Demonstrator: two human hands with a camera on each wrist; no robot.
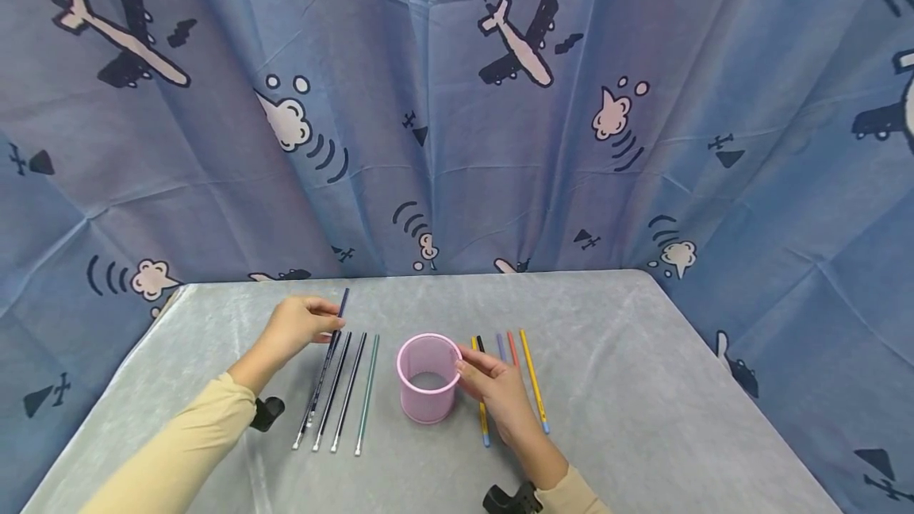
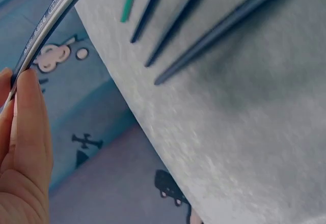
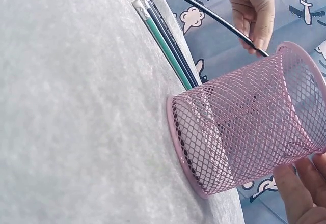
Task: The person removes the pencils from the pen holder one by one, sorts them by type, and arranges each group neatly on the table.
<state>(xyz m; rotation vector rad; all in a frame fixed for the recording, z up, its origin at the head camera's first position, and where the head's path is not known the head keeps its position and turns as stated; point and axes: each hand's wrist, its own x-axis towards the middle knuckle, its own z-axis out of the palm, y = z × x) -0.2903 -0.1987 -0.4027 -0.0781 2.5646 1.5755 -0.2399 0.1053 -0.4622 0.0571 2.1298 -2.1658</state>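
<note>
My left hand (image 1: 303, 321) pinches a dark pencil (image 3: 219, 21) between thumb and fingertips. The pencil slants above the table, its white eraser end pointing down toward me. Below it lie several dark pencils (image 1: 349, 393) and one green pencil (image 1: 367, 395), side by side with eraser ends nearest me. To their right a pink mesh pen holder (image 1: 427, 403) stands upright, and nothing shows inside it. My right hand (image 1: 497, 395) grips the holder's right side near the rim, the thumb in front and the other fingers partly hidden behind.
Right of the holder lie more pencils, partly covered by my right hand: a yellow pencil (image 1: 532, 383), a red one (image 1: 512, 346), a purple one (image 1: 501, 347) and others. A pale cloth covers the table (image 1: 643, 419). Behind its far edge hangs a blue patterned curtain (image 1: 457, 133).
</note>
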